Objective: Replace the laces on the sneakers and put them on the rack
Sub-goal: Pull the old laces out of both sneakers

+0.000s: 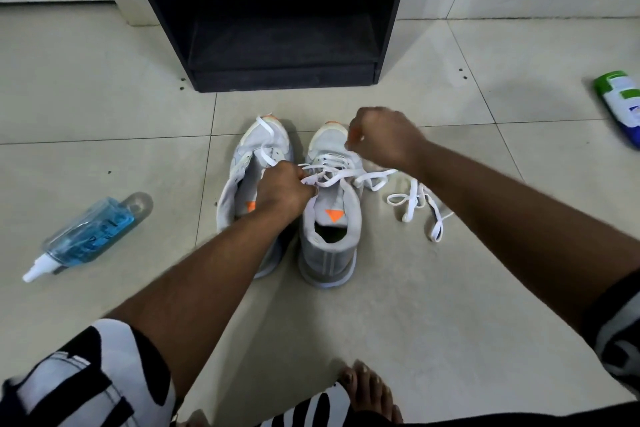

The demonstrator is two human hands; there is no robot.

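Observation:
Two grey sneakers with orange triangles on their tongues stand side by side on the tiled floor, toes toward the rack. The right sneaker (329, 239) carries a white lace (332, 168) through its eyelets. My left hand (282, 189) pinches an end of that lace at the tongue. My right hand (381, 139) is curled over the right sneaker's toe end and grips the lace there. The left sneaker (242, 163) has a loose white lace (266, 135) draped over its toe. A further white lace (415, 201) lies tangled on the floor to the right.
A dark shoe rack (280, 31) with open shelves stands straight ahead. A blue spray bottle (86, 236) lies on the floor at the left. A green and white bottle (621, 107) lies at the far right. My bare foot (369, 388) is at the bottom.

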